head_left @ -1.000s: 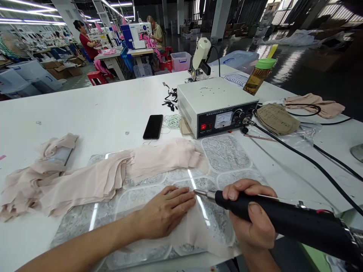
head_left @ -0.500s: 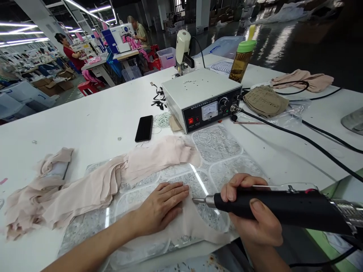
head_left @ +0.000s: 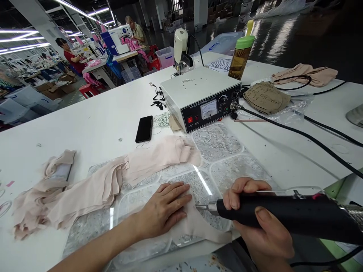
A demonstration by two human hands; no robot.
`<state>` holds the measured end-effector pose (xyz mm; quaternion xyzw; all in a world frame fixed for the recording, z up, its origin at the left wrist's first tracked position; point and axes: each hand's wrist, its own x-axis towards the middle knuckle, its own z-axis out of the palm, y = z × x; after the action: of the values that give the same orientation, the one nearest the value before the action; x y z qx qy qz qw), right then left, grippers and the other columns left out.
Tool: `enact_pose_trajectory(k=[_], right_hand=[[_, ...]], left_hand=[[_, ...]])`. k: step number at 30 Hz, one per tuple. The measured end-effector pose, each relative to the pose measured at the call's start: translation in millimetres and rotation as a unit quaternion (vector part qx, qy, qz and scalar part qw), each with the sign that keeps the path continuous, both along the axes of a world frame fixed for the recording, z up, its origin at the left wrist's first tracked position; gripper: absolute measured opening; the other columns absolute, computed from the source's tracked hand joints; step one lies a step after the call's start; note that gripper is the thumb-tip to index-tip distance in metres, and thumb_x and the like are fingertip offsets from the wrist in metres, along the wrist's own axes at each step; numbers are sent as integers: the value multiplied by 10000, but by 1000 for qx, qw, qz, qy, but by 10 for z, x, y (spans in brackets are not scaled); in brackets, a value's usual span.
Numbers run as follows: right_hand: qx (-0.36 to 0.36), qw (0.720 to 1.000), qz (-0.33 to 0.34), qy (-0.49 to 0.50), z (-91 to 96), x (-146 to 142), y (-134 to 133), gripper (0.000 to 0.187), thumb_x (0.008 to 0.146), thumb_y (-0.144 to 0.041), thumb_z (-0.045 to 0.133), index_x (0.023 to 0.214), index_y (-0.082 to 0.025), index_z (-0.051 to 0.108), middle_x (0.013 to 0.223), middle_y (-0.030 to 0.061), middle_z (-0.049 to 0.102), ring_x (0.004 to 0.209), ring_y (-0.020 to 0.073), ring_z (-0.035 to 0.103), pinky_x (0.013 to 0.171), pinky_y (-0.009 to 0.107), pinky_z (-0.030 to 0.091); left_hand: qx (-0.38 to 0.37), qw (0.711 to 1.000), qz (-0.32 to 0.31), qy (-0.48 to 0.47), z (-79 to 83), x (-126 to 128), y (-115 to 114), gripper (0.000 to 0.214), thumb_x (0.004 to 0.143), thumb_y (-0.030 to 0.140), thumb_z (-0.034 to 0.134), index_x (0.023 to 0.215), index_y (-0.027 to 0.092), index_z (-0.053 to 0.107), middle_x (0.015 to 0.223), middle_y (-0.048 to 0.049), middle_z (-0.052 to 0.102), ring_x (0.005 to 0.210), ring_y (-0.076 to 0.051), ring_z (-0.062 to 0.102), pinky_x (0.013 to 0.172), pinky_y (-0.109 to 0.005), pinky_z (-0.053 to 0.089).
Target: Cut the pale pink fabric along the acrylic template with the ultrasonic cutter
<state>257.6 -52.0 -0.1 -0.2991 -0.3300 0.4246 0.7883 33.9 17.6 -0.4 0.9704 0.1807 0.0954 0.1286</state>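
My left hand (head_left: 166, 207) lies flat, fingers stretched, on a pale pink piece of sheer fabric (head_left: 198, 226) with a curved edge. A transparent sheet with rounded outlines (head_left: 224, 147) lies beneath the fabric. In my right hand (head_left: 263, 223) is the black handheld ultrasonic welder (head_left: 286, 211), my fingers wrapped round its body. Its narrow metal tip points left and meets the curved fabric edge just right of my left fingertips. Further up the sheet are stacks of the same pink fabric (head_left: 155, 156), with a crumpled pile (head_left: 36, 204) to the left.
A white control box (head_left: 210, 111) with a dial and a lit red switch stands behind the sheet; a black cable (head_left: 295, 134) runs from it. Around it are a phone (head_left: 144, 129), a green-lidded bottle (head_left: 241, 56) and brown patterns (head_left: 266, 98). Two people sit at sewing machines beyond.
The welder and my right hand have shifted slightly right and down, the tip staying at the fabric edge. My left hand stays flat in nearly the same place. The view has moved a little.
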Motion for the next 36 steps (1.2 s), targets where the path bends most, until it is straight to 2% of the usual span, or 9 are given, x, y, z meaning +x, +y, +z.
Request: enact_pose_trajectory(k=[11, 18, 25, 36], right_hand=[[-4, 1000, 8, -7, 39, 38, -68, 134, 811, -317, 616, 876, -201, 613, 791, 22, 519, 537, 107, 535, 473, 294, 494], [25, 998, -49, -18, -17, 37, 46, 132, 798, -283, 607, 899, -198, 612, 819, 19, 523, 571, 107, 531, 512, 301, 494], [44, 998, -40, -31, -70, -38, 186, 140, 805, -269, 609, 931, -209, 601, 873, 13, 530, 597, 104, 559, 567, 309, 521], [58, 995, -69, -43, -45, -120, 269, 138, 794, -233, 593, 930, -211, 607, 883, 10, 551, 606, 100, 568, 580, 301, 521]], left_hand=[[11, 1000, -8, 2, -53, -21, -6, 362, 1020, 361, 399, 1284, 159, 543, 1386, -162, 508, 1297, -302, 456, 991, -451, 438], [27, 1000, -13, -5, -75, -26, -13, 362, 1021, 377, 395, 1291, 192, 552, 1406, -146, 490, 1303, -302, 444, 999, -449, 416], [36, 999, -14, -1, -82, -26, -14, 388, 1027, 408, 362, 1291, 203, 560, 1428, -143, 461, 1301, -309, 441, 992, -447, 409], [47, 999, -15, -6, -100, -38, -7, 386, 1015, 421, 393, 1298, 215, 556, 1421, -146, 460, 1284, -312, 458, 979, -436, 412]])
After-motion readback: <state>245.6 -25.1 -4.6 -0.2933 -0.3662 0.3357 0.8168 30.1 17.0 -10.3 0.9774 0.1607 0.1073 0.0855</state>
